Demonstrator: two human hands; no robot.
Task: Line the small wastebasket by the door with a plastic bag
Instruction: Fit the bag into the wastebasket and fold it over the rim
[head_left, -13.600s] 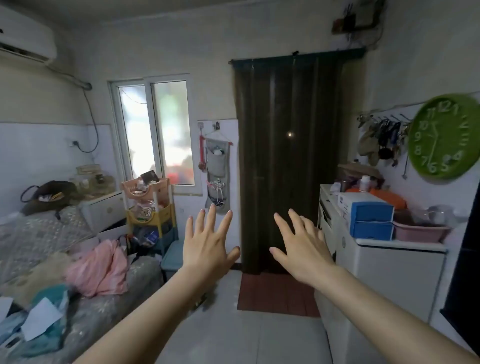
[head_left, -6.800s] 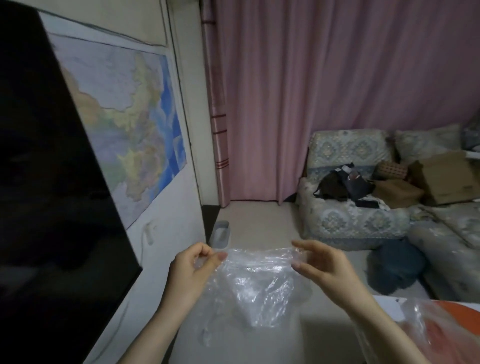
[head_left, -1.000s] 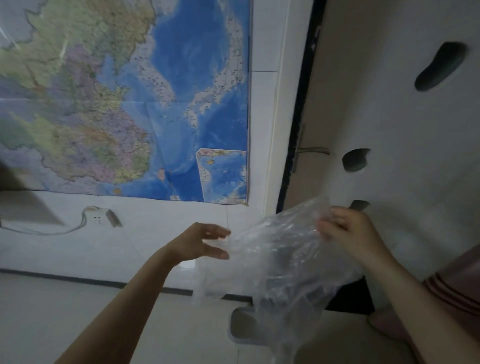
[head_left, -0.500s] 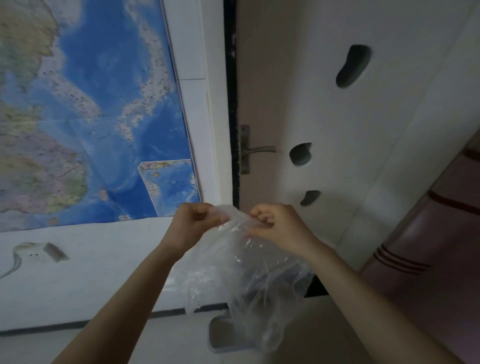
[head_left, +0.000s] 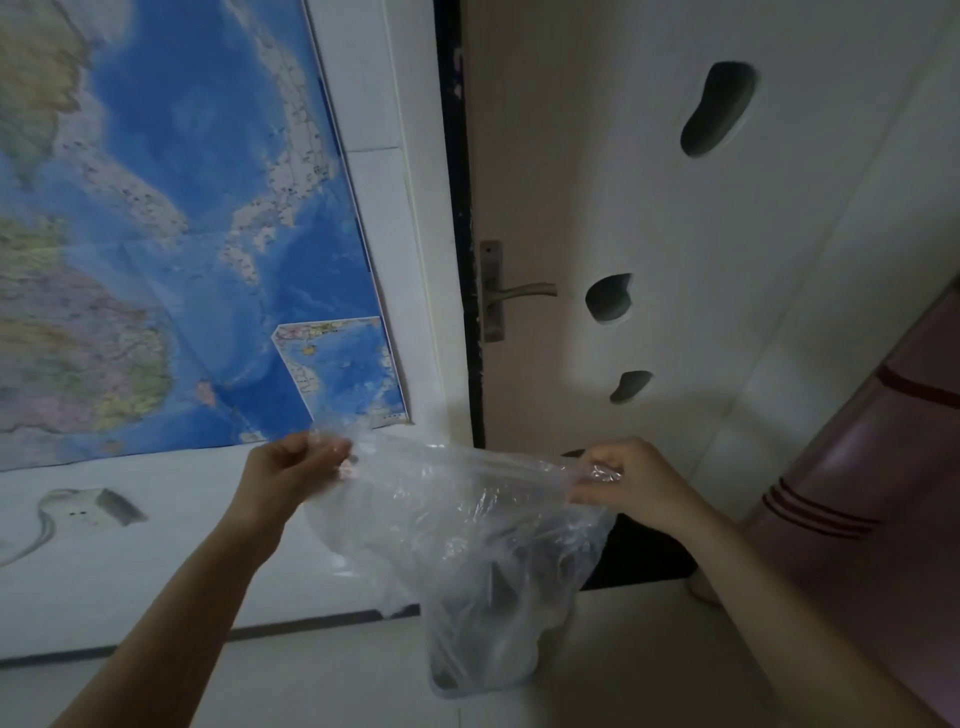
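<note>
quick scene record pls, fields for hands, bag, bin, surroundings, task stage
left hand: pinching one side of the bag's top edge
right hand: pinching the opposite side
plastic bag: clear, crinkled, stretched between both hands, bottom hanging down
wastebasket: on the floor, seen only through the bag, mostly hidden
surroundings: wall map on the left, door with a lever handle on the right
task stage: bag held above the wastebasket, rim not yet fitted

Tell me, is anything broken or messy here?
The dark edge of the door frame looks chipped and scuffed. A white plug on the wall sits crooked, its cord drooping. The plastic bag is crinkled but shows no tear, stretched between the left hand and right hand.
</note>
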